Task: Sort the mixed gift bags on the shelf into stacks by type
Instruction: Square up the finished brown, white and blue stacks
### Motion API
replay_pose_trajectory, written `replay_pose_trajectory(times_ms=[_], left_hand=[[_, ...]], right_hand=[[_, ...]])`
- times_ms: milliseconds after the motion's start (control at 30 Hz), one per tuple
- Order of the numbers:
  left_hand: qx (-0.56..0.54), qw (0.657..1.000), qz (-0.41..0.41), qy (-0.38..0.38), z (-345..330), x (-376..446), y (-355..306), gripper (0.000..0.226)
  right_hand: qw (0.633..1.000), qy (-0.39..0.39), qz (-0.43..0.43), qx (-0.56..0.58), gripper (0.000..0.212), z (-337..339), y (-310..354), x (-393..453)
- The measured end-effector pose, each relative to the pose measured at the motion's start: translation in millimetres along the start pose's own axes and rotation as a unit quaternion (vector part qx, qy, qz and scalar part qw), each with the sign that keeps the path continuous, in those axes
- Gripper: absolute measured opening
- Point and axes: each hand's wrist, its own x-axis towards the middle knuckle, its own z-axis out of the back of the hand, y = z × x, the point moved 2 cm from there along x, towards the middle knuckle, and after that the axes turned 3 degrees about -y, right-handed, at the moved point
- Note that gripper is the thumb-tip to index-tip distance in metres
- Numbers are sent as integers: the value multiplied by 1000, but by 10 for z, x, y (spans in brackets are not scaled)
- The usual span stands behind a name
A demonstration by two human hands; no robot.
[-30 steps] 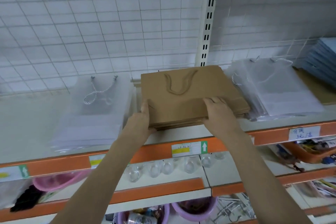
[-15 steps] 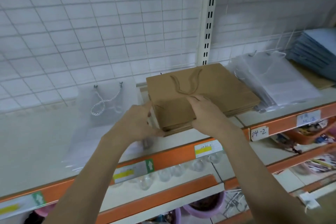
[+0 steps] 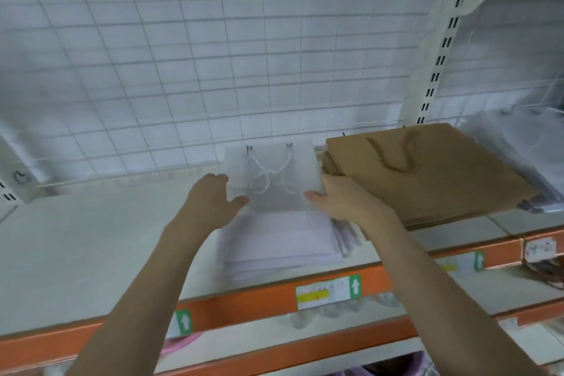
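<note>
A stack of frosted translucent gift bags (image 3: pixel 274 232) with a silver cord handle lies flat on the shelf (image 3: pixel 76 253) in the middle of the view. My left hand (image 3: pixel 213 201) is at its left edge, fingers spread and relaxed. At the stack's right edge is my right hand (image 3: pixel 345 198), thumb on the top bag and fingers between this stack and the brown one. To the right, a stack of brown paper bags (image 3: pixel 427 174) lies flat, untouched. More translucent bags (image 3: pixel 525 143) lie at the far right, partly under the brown stack.
A white wire grid (image 3: pixel 244 55) backs the shelf, with a slotted upright post (image 3: pixel 439 55) at the right. The orange shelf edge (image 3: pixel 259 302) carries price labels. Lower shelves hold pink basins and small clear items, blurred.
Both hands have left the brown paper stack and moved left to the translucent stack. The view has swung left, so the brown stack now sits at the right.
</note>
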Motion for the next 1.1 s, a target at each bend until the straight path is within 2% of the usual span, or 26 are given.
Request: replay_pose_trajectory(times_ms=[133,233,333,433,533,633,767,833,933,1100], left_hand=[[-24,996,70,54,-134,21,175,46],[-74,990,93,78,-265,87,263,49],[-107,987,90,83,-358,135,186,54],[-86,992,73,63,-427,118,19,58],[-90,992,79,42,-400,107,-16,56],[-112,988,94,46,-340,129,101,48],[-150,980,110,68,-304,150,168,50],[-152,981,105,59,-277,214,120,56],[-155,982,101,42,-238,349,80,60],[-157,982,99,37,-288,497,82,58]], right_hand=[[998,18,-61,-29,56,-98,11,87],[996,24,-81,0,56,-218,-26,153],[996,-9,-87,17,58,-242,-3,186],[995,-29,-92,31,57,-215,30,216],[995,-12,-89,50,49,-212,26,247],[994,15,-86,65,48,-195,-9,286],[995,21,-95,20,49,-78,32,345],[993,16,-111,37,52,-43,36,411],[986,49,-134,92,56,-44,39,519],[985,77,-112,107,75,-105,-36,750]])
